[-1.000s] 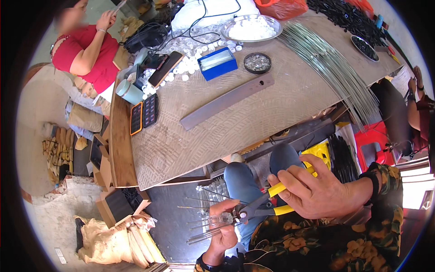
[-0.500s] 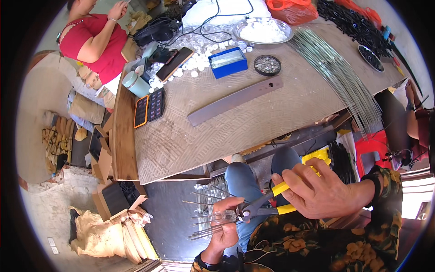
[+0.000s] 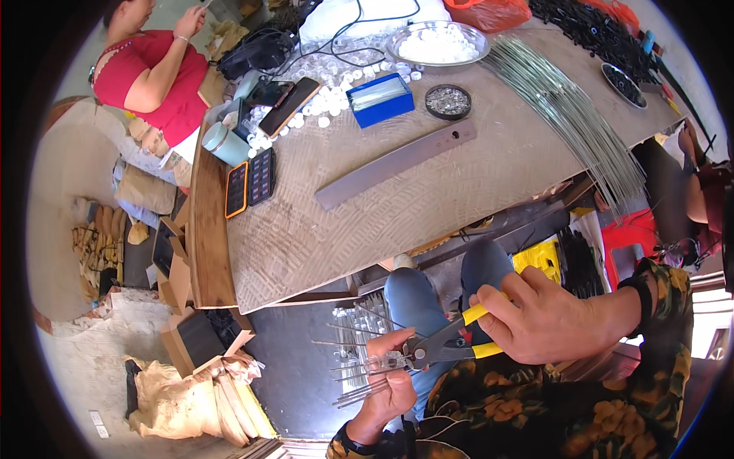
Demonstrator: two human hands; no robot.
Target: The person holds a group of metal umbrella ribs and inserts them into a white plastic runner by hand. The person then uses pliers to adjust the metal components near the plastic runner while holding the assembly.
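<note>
Below the table's front edge, my left hand [image 3: 393, 389] pinches a small clear plastic piece [image 3: 388, 362] between thumb and fingers. Several thin metal rods [image 3: 356, 395] stick out from it toward the left. My right hand [image 3: 547, 321] is closed round the yellow handles of a pair of pliers [image 3: 447, 346]. The handles are spread apart. The pliers' head touches or nearly touches the right side of the clear piece by my left fingertips; what lies between the jaws is too small to tell.
On the table [image 3: 306, 252] lie a flat metal bar [image 3: 397, 164], a blue box of thin rods [image 3: 382, 111], a round dish [image 3: 448, 102], a bowl of white caps [image 3: 437, 47] and a long wire bundle [image 3: 566, 107]. A person in red [image 3: 157, 76] stands far left.
The whole view has shifted slightly. My right hand's fingers have changed their hold on the handles a little. The pliers' head stays at the clear plastic piece in my left hand.
</note>
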